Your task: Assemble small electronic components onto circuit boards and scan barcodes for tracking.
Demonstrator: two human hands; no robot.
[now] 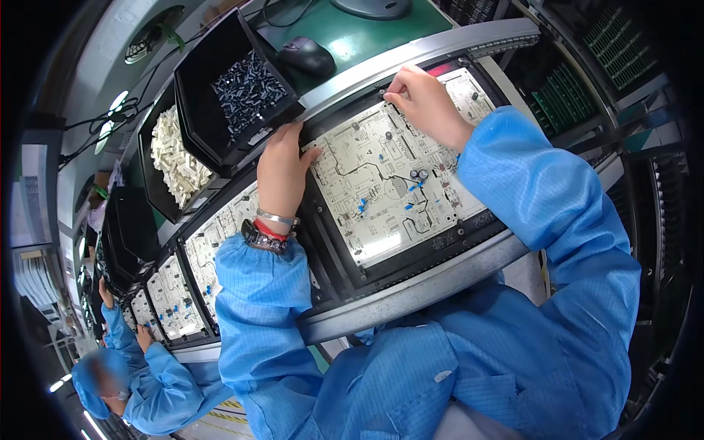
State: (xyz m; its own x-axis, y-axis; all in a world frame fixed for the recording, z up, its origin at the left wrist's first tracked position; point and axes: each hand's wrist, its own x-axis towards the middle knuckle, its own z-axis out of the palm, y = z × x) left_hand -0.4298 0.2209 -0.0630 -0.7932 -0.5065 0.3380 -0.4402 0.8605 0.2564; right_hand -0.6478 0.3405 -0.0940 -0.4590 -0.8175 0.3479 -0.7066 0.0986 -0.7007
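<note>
In front of me a white printed circuit board point(367, 176) sits in a black carrier frame point(334, 242). It bears blue components, two round capacitors point(419, 174) and several small parts. My right hand point(429, 106) is over the board's far edge, its thumb and fingers pinched together at the frame; whatever they hold is hidden. My left hand point(281, 172) rests at the board's left edge, thumb apart from the fingers, fingertips by the front of a black bin point(202, 117) of small dark components point(249, 94). Nothing shows in that hand.
Another black bin holds cream-coloured connectors point(174, 161). A black mouse point(306, 56) lies on the green tabletop point(374, 37). Metal rails point(411, 275) run along the line, with more boards point(174, 297) to the left. A co-worker in blue point(158, 389) works there. Racks of green boards point(563, 95) stand right.
</note>
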